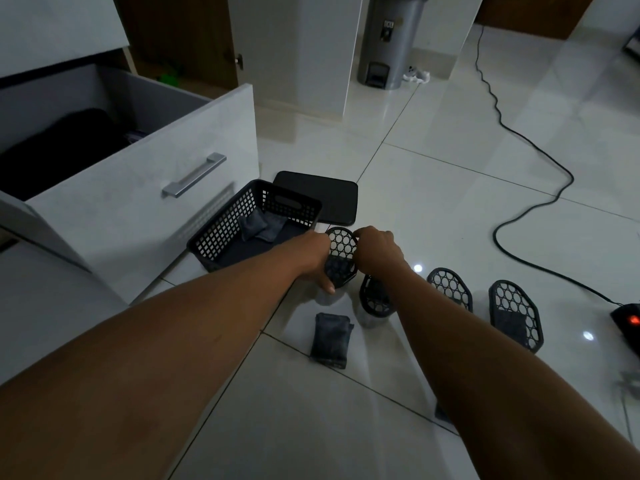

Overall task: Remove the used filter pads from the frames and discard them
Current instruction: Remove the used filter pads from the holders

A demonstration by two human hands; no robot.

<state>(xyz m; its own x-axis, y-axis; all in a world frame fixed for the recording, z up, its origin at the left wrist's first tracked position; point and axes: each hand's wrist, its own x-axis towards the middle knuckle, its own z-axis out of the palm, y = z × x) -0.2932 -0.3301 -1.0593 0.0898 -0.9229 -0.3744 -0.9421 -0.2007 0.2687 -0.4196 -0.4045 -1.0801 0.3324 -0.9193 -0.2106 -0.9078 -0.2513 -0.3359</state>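
Both hands hold one black perforated filter frame upright above the tiled floor. My left hand grips its left side and bottom, my right hand pinches its top right edge. A grey filter pad sits in the frame's lower half. Three more frames lie on the floor to the right: one partly under my right wrist, an empty-looking one, and one with a grey pad inside. A loose grey pad lies on the floor between my arms.
A black mesh basket holding two grey pads stands left of the hands, beside a flat black lid. An open white drawer juts out at left. A black cable snakes across the floor; a grey pedal bin stands behind.
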